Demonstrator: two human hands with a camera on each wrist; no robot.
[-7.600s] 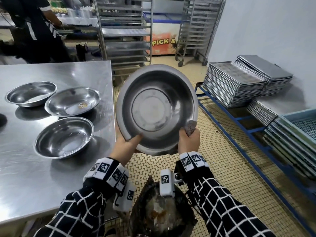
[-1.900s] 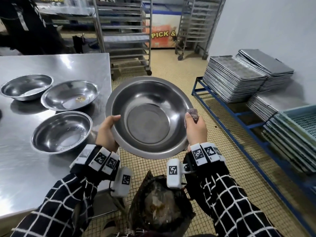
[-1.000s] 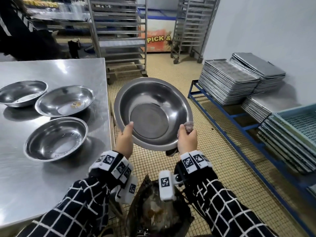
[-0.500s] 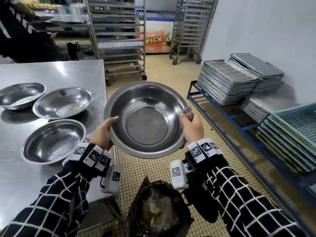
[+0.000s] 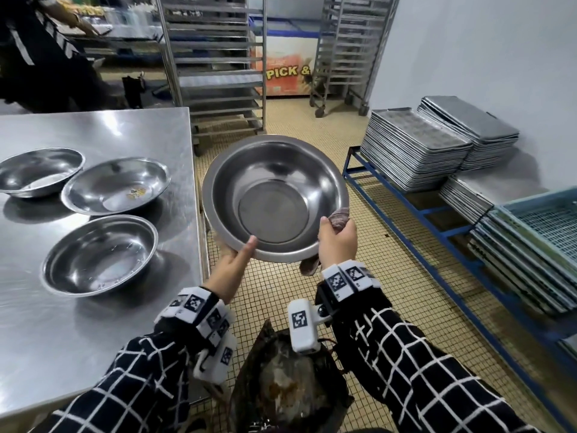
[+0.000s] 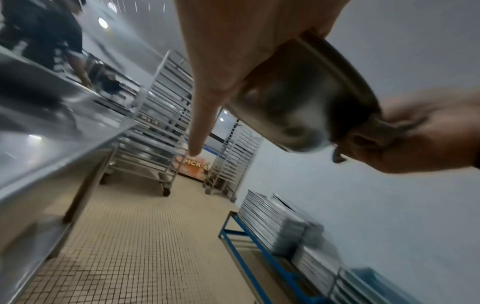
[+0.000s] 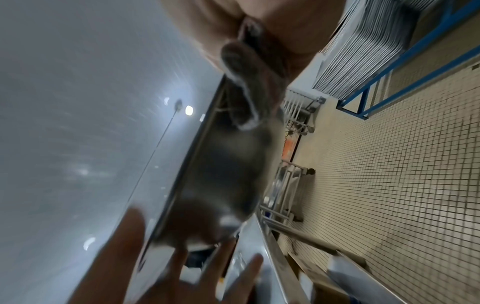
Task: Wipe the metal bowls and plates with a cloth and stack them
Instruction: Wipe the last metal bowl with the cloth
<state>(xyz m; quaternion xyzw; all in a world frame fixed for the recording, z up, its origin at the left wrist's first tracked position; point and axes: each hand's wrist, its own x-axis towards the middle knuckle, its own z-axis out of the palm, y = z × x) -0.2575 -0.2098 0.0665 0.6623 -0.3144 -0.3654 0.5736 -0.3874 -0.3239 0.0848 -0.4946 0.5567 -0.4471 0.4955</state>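
I hold a large metal bowl (image 5: 274, 198) (image 6: 298, 98) (image 7: 221, 174) in the air beside the table, its inside facing me. My left hand (image 5: 237, 257) (image 7: 168, 267) holds the near rim, thumb on top and spread fingers beneath. My right hand (image 5: 337, 239) (image 6: 420, 131) pinches a brownish cloth (image 5: 338, 215) (image 6: 363, 137) (image 7: 246, 86) over the rim at the near right; a tail of cloth hangs under the bowl. Three smaller metal bowls (image 5: 100, 254) (image 5: 115, 185) (image 5: 34, 171) sit apart on the steel table (image 5: 93, 323).
A black bag with waste (image 5: 287, 385) stands below my wrists. Stacks of metal trays (image 5: 415, 151) rest on a blue rack (image 5: 437, 220) at the right, beside blue crates (image 5: 546, 220). Trolley racks (image 5: 212, 57) stand behind. Another person (image 5: 40, 51) is at the far left.
My left hand has shifted from the bowl's left rim round to its near rim. The right hand with the cloth has slid down the right rim towards me.
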